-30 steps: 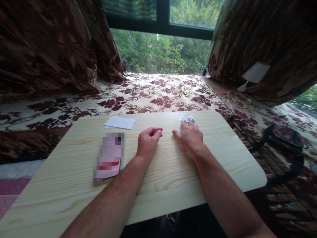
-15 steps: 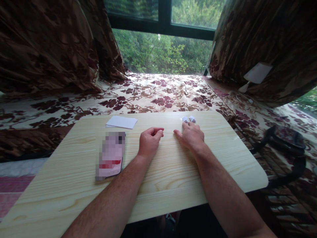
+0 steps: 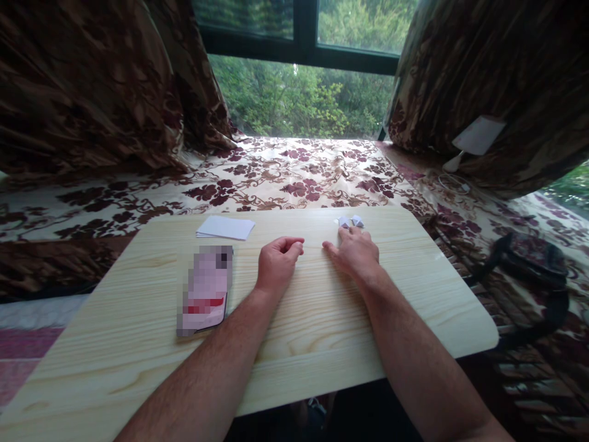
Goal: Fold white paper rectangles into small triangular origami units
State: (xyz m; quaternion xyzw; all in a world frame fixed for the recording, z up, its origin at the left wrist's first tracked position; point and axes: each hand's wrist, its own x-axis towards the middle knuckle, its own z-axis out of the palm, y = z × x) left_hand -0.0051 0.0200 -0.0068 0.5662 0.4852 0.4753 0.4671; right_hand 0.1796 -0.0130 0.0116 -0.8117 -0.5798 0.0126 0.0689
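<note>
From my distance, through the head camera, I see both bare hands over the bench. The left hand is curled, and its fingers are narrow, with the thumb close to the index finger; I cannot tell if something small is inside. The right hand lies palm down, its thumb wide from the other fingers. These fingers reach to two small white folded pieces, which stand side by side near the far edge of the bench. The fingertips are at their near side, but I cannot tell exactly how they touch.

To the left, a few sheets of white paper lie in a slightly uneven stack. Nearer to me is a pink phone, lying flat and partly covered by pixels, just beside the left forearm.

The bench has a pale wood grain and rounded corners. Behind it spreads a floral cloth, up to a window with green trees outside. Patterned curtains hang at both sides. At right, a white lamp leans near the curtain, and a dark chair stands beside the bench.
</note>
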